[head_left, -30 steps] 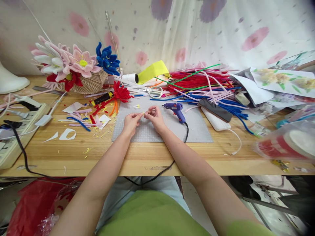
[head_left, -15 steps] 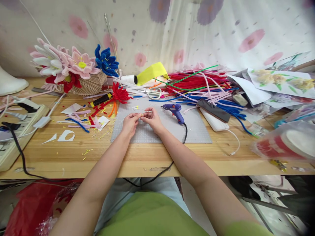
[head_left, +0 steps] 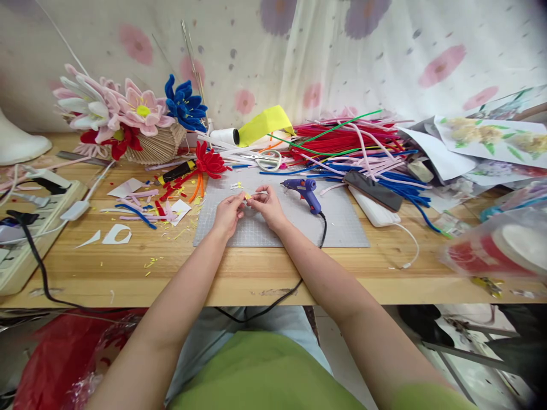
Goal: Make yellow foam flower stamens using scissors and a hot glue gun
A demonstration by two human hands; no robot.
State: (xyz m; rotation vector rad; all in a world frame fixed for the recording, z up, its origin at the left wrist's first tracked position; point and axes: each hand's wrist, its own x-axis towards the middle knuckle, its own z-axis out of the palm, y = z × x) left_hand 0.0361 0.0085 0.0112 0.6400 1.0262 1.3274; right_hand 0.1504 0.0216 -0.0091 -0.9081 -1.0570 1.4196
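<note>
My left hand [head_left: 231, 214] and my right hand [head_left: 268, 206] meet fingertip to fingertip over the grey cutting mat [head_left: 337, 230]. Both are closed in a pinch on a small yellow piece [head_left: 247, 196], too small and too covered by fingers to name its kind. Just beyond the fingers, a few tiny yellow and white bits [head_left: 236, 185] lie on the mat. A purple hot glue gun [head_left: 304, 192] rests right of my right hand, its nozzle pointing left. Behind the mat are white-handled scissors [head_left: 269, 160] and a red pipe-cleaner flower [head_left: 209, 162].
Bundles of coloured pipe cleaners [head_left: 350, 141] fill the back. Pipe-cleaner flowers [head_left: 143, 111] stand at back left, near a power strip [head_left: 55, 219]. A phone [head_left: 372, 191] lies on a white power bank [head_left: 371, 210] at right. The glue gun's black cord [head_left: 323, 230] hangs over the front edge.
The yellow piece shows a little more between my fingertips. My fingers have shifted slightly around it, and the whole view has moved a touch.
</note>
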